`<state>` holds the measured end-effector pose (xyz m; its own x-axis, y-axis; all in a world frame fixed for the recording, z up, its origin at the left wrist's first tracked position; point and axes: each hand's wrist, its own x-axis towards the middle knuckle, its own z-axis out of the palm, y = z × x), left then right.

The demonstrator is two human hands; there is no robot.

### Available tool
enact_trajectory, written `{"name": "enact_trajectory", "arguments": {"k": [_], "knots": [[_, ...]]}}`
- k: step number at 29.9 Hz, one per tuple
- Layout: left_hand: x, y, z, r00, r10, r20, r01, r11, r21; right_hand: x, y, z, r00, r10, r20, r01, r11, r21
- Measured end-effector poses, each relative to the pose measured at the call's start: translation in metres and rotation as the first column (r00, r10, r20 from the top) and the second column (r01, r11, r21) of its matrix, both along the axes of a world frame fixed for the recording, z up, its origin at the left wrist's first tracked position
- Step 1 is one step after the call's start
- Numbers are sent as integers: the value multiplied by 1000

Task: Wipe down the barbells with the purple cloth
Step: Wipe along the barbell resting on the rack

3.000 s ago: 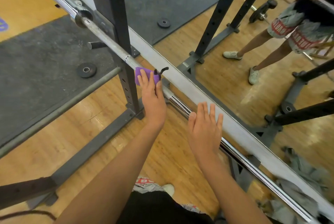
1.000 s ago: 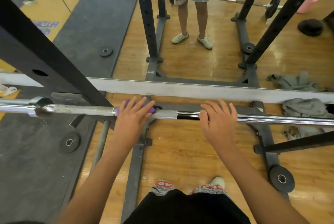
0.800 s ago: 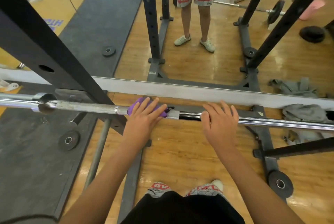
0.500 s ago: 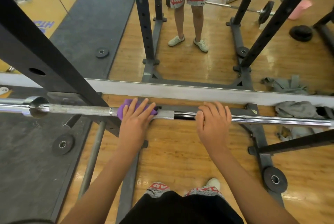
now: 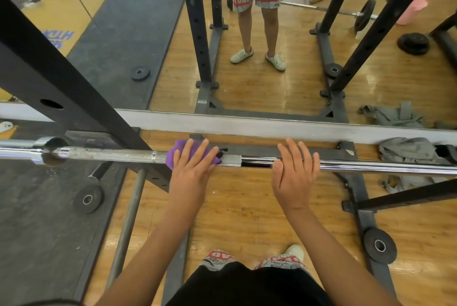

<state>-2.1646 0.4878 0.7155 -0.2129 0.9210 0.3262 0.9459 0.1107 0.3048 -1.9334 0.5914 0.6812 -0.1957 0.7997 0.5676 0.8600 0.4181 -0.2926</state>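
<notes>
A steel barbell point(image 5: 111, 155) runs across the view at waist height, resting in a black rack. My left hand point(image 5: 191, 169) lies flat over the purple cloth point(image 5: 176, 151), pressing it onto the bar just right of the rack upright. My right hand point(image 5: 294, 172) rests on the bar a little to the right, fingers draped over the top and slightly spread. The bar's shiny middle section point(image 5: 383, 167) continues right of that hand. Most of the cloth is hidden under my left palm.
The black rack upright point(image 5: 61, 85) slants across the left. A wall mirror point(image 5: 272, 70) behind the bar reflects the rack and my legs. Small weight plates point(image 5: 87, 199) point(image 5: 379, 245) lie on the floor. Grey clothing point(image 5: 408, 151) is heaped at the right. A rubber mat point(image 5: 37, 231) covers the left floor.
Three seconds ago the view was angled along the bar; it now faces the mirror squarely. My left hand has shifted the cloth back and forth on the bar near the upright. My right hand stays on the bar.
</notes>
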Motion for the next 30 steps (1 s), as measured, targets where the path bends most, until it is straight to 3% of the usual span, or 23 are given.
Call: {"name": "enact_trajectory", "arguments": {"k": [3,7,12,15,22,27,30], "knots": [[14,12,4,999,-34,26,34,999,-7,-1,1,-3,1000,-18,6,18,999,33],[-5,5,4,981,-166,-99,165,986,-20,-1,4,-5,1000,-23,7,23,998,66],[-44,-21,4,997,-11,-72,11,1000,-8,-2,4,-6,1000,-25,1,25,997,77],[-25,-12,-4,997,77,31,-78,996,41,-3,5,-6,999,-31,-9,32,997,68],[31,7,-22,998,-40,58,32,991,132,-2,2,-2,1000,-11,-21,12,999,33],[43,7,-27,937,167,307,-236,950,203,0,1,0,1000,17,-11,-17,999,32],[62,14,-28,802,254,541,-436,868,239,1,1,1,999,29,-16,-29,1000,11]]}}
